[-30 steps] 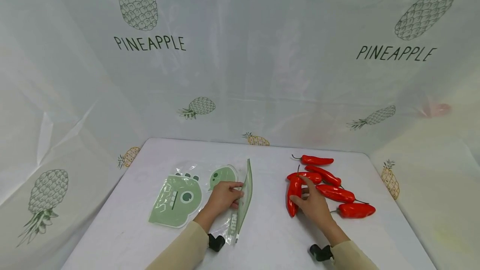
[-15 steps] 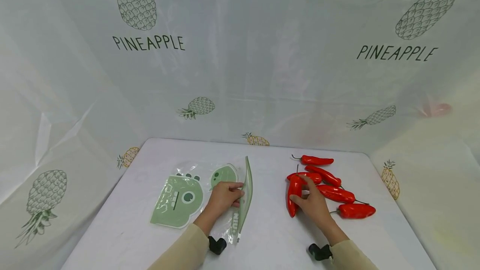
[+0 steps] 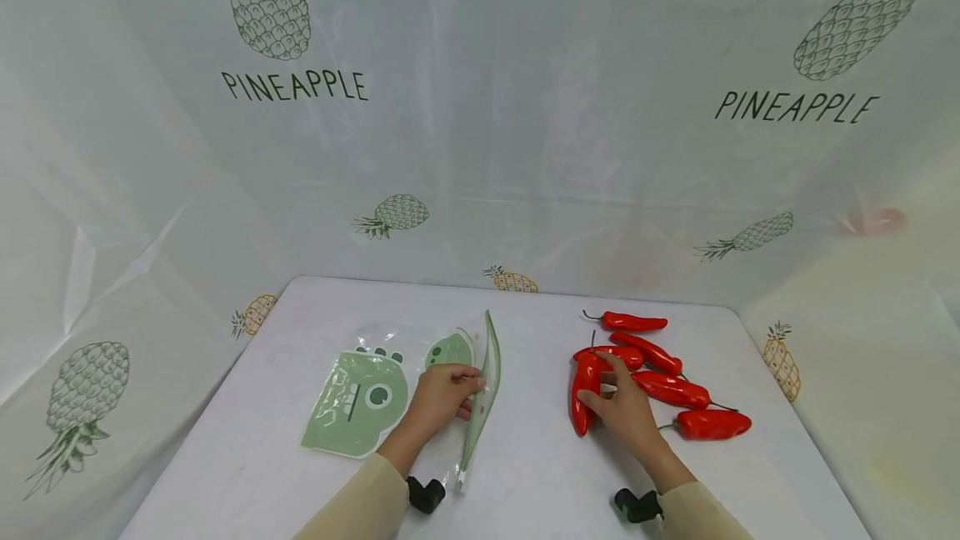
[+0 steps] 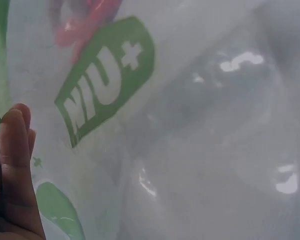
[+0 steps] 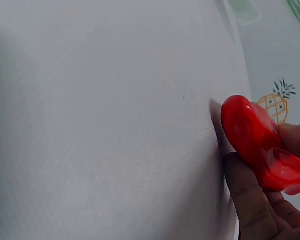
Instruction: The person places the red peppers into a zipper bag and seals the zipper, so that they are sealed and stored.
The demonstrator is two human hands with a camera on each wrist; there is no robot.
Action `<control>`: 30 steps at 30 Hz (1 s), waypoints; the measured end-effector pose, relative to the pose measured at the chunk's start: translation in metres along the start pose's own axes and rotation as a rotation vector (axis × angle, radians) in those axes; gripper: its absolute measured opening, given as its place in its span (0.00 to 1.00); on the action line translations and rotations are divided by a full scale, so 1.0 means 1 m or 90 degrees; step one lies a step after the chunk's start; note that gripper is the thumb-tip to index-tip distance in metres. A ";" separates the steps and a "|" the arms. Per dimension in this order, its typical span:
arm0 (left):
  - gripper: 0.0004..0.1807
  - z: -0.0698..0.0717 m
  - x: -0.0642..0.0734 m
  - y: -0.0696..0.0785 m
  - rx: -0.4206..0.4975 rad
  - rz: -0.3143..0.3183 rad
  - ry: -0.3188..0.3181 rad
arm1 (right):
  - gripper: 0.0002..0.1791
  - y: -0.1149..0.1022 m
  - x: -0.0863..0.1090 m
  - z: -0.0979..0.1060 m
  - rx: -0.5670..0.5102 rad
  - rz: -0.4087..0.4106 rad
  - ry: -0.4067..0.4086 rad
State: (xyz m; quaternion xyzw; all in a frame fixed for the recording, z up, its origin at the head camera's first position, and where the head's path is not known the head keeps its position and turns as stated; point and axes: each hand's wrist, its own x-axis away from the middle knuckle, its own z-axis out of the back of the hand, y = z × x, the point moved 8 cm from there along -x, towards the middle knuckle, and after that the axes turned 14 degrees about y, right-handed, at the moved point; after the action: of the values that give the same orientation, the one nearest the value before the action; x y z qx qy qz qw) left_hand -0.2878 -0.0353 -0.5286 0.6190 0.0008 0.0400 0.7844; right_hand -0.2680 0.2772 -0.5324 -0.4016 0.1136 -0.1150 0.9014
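My left hand [image 3: 444, 395] pinches the green-edged mouth of a clear zip bag [image 3: 356, 402] printed with a green cartoon face. In the left wrist view the bag's clear film, with a green label [image 4: 110, 75], fills most of the picture, and the fingers [image 4: 16, 150] hold its edge at the left. On the right side of the table my right hand [image 3: 627, 407] grips a red chili pepper [image 3: 584, 397] between thumb and fingers. The right wrist view shows that pepper [image 5: 255, 140] close to the white surface.
Several other red peppers [image 3: 671, 388] lie around the right hand, one [image 3: 636, 322] farthest back and one [image 3: 712, 424] nearest the right edge. The white table [image 3: 247, 473] meets a pineapple-printed sheet [image 3: 525, 107] at the back and sides.
The left hand has drawn the bag's mouth slightly left, tilting its edge upright. The held pepper has shifted very slightly left. The other peppers stay in place.
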 end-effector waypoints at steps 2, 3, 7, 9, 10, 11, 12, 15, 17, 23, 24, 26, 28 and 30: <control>0.16 0.001 0.001 0.001 0.012 0.000 0.002 | 0.48 -0.002 0.001 0.000 -0.005 -0.003 0.000; 0.17 0.002 0.002 0.002 0.020 -0.001 0.002 | 0.48 -0.003 0.001 0.000 -0.007 -0.004 -0.001; 0.20 0.002 0.005 0.009 0.057 -0.007 -0.003 | 0.47 -0.007 0.003 -0.001 -0.011 -0.006 -0.007; 0.19 0.002 0.006 0.012 0.068 -0.010 -0.005 | 0.47 -0.008 0.003 -0.002 -0.009 -0.005 -0.011; 0.19 0.003 0.007 0.013 0.072 -0.011 -0.005 | 0.47 -0.008 0.004 -0.002 -0.009 -0.004 -0.013; 0.18 0.003 0.007 0.014 0.074 -0.011 -0.002 | 0.47 -0.009 0.004 -0.002 -0.008 -0.002 -0.015; 0.17 0.004 0.007 0.014 0.074 -0.011 0.002 | 0.47 -0.010 0.004 -0.002 -0.009 -0.001 -0.017; 0.15 0.005 0.007 0.013 0.074 -0.010 0.015 | 0.47 -0.012 0.005 -0.003 -0.010 0.000 -0.019; 0.15 0.005 0.006 0.013 0.074 -0.011 0.021 | 0.47 -0.014 0.007 -0.002 -0.015 -0.003 -0.020; 0.14 0.007 0.009 0.015 0.068 -0.025 0.030 | 0.46 -0.030 0.014 0.002 -0.053 -0.005 -0.024; 0.14 0.007 0.010 0.015 0.068 -0.027 0.034 | 0.46 -0.033 0.016 0.002 -0.062 -0.005 -0.026; 0.13 0.008 0.011 0.016 0.067 -0.032 0.044 | 0.45 -0.042 0.019 0.002 -0.087 -0.005 -0.032; 0.13 0.008 0.011 0.018 0.065 -0.037 0.055 | 0.45 -0.052 0.022 0.002 -0.112 -0.002 -0.038; 0.13 0.009 0.012 0.020 0.065 -0.041 0.067 | 0.45 -0.063 0.024 0.002 -0.131 0.002 -0.042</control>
State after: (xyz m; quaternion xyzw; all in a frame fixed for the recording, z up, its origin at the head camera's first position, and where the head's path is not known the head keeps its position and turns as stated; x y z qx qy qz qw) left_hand -0.2764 -0.0384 -0.5070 0.6549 0.0640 0.0468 0.7515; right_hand -0.2518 0.2301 -0.4865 -0.4956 0.0959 -0.0877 0.8588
